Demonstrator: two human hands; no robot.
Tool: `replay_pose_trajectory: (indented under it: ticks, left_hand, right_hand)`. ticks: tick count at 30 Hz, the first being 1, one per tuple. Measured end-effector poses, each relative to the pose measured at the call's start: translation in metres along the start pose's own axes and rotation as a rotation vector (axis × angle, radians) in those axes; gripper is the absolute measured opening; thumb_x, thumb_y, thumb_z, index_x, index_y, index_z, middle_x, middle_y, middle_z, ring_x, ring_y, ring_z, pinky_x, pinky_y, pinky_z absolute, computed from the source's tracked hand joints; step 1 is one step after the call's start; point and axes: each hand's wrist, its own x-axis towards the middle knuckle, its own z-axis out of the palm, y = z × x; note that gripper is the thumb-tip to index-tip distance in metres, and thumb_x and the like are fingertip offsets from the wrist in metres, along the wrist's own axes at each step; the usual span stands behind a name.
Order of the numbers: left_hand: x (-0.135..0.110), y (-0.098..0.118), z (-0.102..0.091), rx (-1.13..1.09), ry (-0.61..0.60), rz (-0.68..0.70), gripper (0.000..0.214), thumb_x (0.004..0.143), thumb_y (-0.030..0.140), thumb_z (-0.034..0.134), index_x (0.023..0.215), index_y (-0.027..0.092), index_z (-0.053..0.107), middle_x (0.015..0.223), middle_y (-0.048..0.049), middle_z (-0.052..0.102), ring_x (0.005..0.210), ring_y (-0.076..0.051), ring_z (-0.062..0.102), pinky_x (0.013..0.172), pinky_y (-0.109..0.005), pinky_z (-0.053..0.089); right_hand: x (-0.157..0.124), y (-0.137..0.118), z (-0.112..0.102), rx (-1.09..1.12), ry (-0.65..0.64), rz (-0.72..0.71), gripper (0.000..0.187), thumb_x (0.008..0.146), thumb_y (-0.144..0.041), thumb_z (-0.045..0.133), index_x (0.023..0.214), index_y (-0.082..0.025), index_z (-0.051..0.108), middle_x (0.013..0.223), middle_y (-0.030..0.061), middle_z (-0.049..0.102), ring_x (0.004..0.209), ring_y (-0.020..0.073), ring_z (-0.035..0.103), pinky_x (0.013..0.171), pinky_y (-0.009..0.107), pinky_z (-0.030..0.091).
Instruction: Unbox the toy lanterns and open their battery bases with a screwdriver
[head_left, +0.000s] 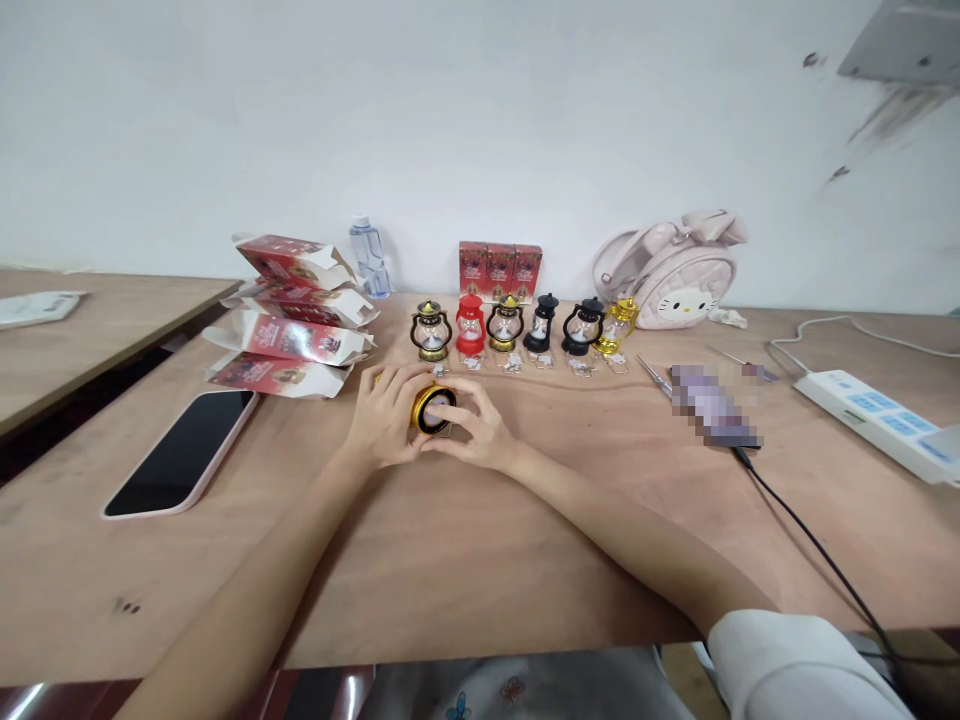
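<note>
Both my hands meet at the middle of the wooden table [480,560] around a small gold lantern [430,407] with a black round base facing me. My left hand [388,415] wraps its fingers round the lantern's left side. My right hand [475,427] pinches the lantern's base from the right. Just beyond them stands a row of several toy lanterns: gold-black [430,331], red [470,324], another gold-black [505,323], black [541,322], black [583,327] and gold [617,326].
A phone [182,452] lies face up at the left. Opened red boxes [294,318] are stacked behind it, beside a water bottle [369,256]. Three shut red boxes [500,269] and a pink bag [667,270] stand at the wall. A screwdriver [654,375], a cable [817,550] and a power strip [874,420] lie at the right.
</note>
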Motion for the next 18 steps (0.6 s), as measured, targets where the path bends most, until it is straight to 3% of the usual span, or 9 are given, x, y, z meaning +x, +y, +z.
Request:
replay_pose_trajectory:
  ticks: [4,8,13,18]
  left_hand:
    - [0.0,-0.0022,0.0002,0.052,0.002,-0.018,0.049,0.076,0.052,0.048,0.112,0.018,0.046,0.103,-0.013,0.064,0.091,-0.027,0.059,0.08,-0.04,0.033]
    - [0.0013,-0.0014,0.0004,0.014,-0.034,-0.057,0.037,0.077,0.042,0.05,0.106,0.019,0.048,0.103,-0.0103,0.066,0.091,-0.025,0.061,0.081,-0.039,0.034]
    - [0.0008,-0.0015,0.0002,-0.027,-0.097,-0.065,0.038,0.074,0.041,0.05,0.104,0.02,0.049,0.104,-0.0097,0.067,0.089,-0.025,0.062,0.081,-0.04,0.034]
    - [0.0004,-0.0028,0.0008,-0.034,-0.105,-0.036,0.037,0.076,0.043,0.049,0.103,0.018,0.049,0.103,-0.0108,0.067,0.087,-0.026,0.063,0.079,-0.04,0.034]
  right_hand:
    - [0.0004,-0.0018,0.0,0.017,0.037,-0.059,0.03,0.084,-0.035,0.061,0.111,-0.023,0.056,0.124,0.0106,0.051,0.117,0.0195,0.052,0.1,0.036,0.048]
    - [0.0013,-0.0017,0.0007,-0.006,0.079,-0.062,0.033,0.083,-0.036,0.063,0.111,-0.019,0.057,0.121,0.0122,0.052,0.115,0.0197,0.053,0.099,0.035,0.049]
    - [0.0011,0.0003,0.0026,-0.036,0.134,-0.127,0.029,0.082,-0.036,0.064,0.106,-0.019,0.061,0.117,0.0127,0.053,0.109,0.0192,0.056,0.094,0.032,0.052]
    - [0.0009,0.0008,0.0032,-0.04,0.113,-0.07,0.03,0.081,-0.041,0.064,0.104,-0.021,0.062,0.115,0.0105,0.054,0.106,0.0188,0.058,0.093,0.032,0.053]
